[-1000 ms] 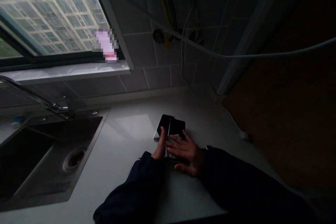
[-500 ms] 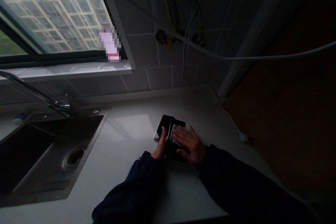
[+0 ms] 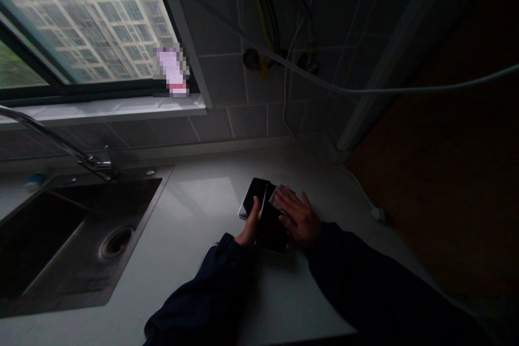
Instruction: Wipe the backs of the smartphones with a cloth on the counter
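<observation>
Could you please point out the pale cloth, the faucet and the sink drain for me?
Pale cloth [image 3: 273, 201]: head view, on its uncovered left part.
Faucet [image 3: 97, 165]: head view, on its metal body, below the spout.
Sink drain [image 3: 117, 243]: head view, at the middle of its round opening.

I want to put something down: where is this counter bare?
The widest bare patch lies between the sink and the left hand. Another lies between the two dark flat objects and the tiled wall. Crowded: around those objects, with the right hand on a pale cloth. A white cable lies farther right.
</observation>
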`<state>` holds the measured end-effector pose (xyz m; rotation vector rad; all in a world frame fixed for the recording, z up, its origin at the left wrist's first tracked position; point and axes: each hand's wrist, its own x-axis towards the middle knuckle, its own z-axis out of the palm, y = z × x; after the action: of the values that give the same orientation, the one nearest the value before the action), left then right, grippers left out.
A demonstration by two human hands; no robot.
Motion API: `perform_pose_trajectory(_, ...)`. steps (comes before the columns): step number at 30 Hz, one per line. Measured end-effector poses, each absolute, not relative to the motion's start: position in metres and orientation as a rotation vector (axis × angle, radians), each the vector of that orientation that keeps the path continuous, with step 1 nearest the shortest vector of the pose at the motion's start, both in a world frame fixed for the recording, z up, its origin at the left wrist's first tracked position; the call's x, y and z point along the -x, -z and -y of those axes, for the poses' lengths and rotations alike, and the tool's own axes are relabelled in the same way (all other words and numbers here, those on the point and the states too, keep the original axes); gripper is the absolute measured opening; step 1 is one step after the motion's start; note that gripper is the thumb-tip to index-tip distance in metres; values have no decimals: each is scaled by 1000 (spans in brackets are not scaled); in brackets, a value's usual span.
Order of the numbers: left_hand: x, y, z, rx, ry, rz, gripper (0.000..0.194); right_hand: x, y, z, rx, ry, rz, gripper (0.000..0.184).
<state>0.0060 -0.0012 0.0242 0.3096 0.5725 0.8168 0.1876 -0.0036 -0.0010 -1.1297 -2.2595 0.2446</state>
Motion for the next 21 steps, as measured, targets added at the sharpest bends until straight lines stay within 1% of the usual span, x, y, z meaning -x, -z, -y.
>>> perform_pose_trajectory(3, -4, -25, 1, -297, -822, -695, 76, -183, 0, 12, 996, -258, 2319, 60)
perform_pose_trajectory(6, 1, -21, -1, -279, -819, -793, 68, -178, -2, 24, 723, -316, 2445, 59)
perform_pose_trajectory(9, 3, -19, -3, -266, -831, -807, 67, -178, -3, 26, 570, -351, 2470, 55)
perform_pose_trajectory(11, 4, -22, -2, -281, -791, -782, 73, -182, -2, 19, 636, -312, 2404, 52)
perform_pose_trajectory(15, 6, -32, 1, -344, -670, -676, 95, -195, 1, -2, 1000, -205, 2240, 48)
perform_pose_trajectory(17, 7, -33, 2, -364, -617, -637, 101, -199, 0, -6, 1091, -201, 2210, 48)
perform_pose_trajectory(19, 7, -30, 1, -356, -627, -636, 96, -198, -2, -2, 1019, -230, 2225, 50)
perform_pose_trajectory(21, 7, -26, -1, -330, -683, -666, 84, -193, -5, 8, 841, -292, 2262, 54)
